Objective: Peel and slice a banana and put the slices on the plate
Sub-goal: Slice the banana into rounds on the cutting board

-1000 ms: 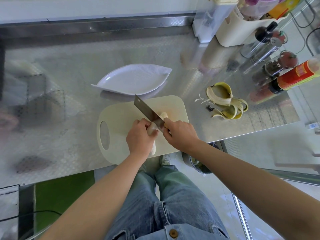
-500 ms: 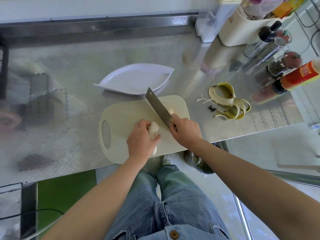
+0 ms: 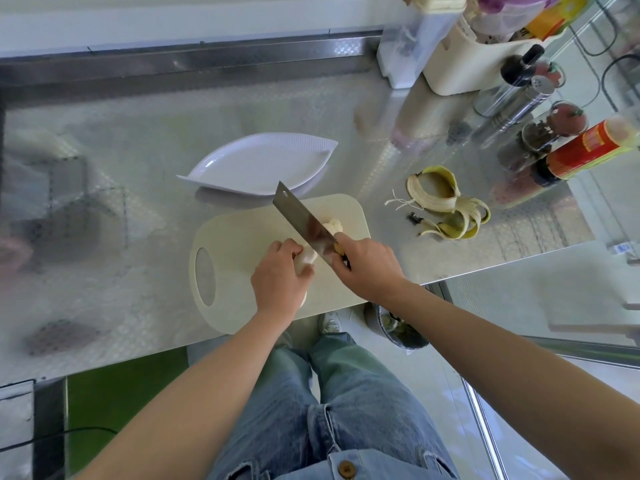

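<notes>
Peeled banana [image 3: 307,263] lies under left hand [image 3: 280,280]

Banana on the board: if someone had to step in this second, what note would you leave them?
Left hand grips the peeled banana on the cutting board.
Right hand holds the knife, blade angled over the banana's far end, close to the left fingers.
Cut slices lie on the board beyond the blade. The plate sits behind the board, no slices on it. The peel lies on the counter to the right.
Done: peeling, first few slices.
Left: slice the rest, move all slices to the plate.
</notes>
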`<state>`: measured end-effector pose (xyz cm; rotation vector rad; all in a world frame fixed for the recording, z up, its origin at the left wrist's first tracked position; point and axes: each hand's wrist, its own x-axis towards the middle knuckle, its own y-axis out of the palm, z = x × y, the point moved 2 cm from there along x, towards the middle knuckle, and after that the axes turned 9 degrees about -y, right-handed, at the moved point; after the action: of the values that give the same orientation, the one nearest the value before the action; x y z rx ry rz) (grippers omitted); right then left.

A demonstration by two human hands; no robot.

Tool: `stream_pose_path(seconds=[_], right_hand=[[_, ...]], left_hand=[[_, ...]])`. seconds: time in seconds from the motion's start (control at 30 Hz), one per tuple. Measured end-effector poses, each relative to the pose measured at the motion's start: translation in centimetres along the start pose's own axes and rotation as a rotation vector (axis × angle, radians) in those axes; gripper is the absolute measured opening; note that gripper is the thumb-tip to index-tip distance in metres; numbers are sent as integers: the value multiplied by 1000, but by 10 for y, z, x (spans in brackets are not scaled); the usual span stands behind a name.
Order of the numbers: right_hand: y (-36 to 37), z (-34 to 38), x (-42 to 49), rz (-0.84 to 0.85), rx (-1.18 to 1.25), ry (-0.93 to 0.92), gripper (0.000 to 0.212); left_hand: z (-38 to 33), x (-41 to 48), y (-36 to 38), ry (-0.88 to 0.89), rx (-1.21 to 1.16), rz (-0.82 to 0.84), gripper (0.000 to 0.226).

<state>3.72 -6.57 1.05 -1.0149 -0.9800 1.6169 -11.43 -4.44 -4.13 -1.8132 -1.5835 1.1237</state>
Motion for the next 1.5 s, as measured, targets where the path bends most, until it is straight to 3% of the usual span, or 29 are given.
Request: stream_pose_path(seconds=[0.67,1.03,1.5], right_hand=[[18,1,0,108,-10,48,17],[2,0,0,-17,-11,8,15],[10,2,3,69,-34,-4,16]], left_hand=[[0,2,0,-38,-31,22,22],[0,1,-1,-23,2,15,24],[-1,1,-2,-52,-19,32,25]])
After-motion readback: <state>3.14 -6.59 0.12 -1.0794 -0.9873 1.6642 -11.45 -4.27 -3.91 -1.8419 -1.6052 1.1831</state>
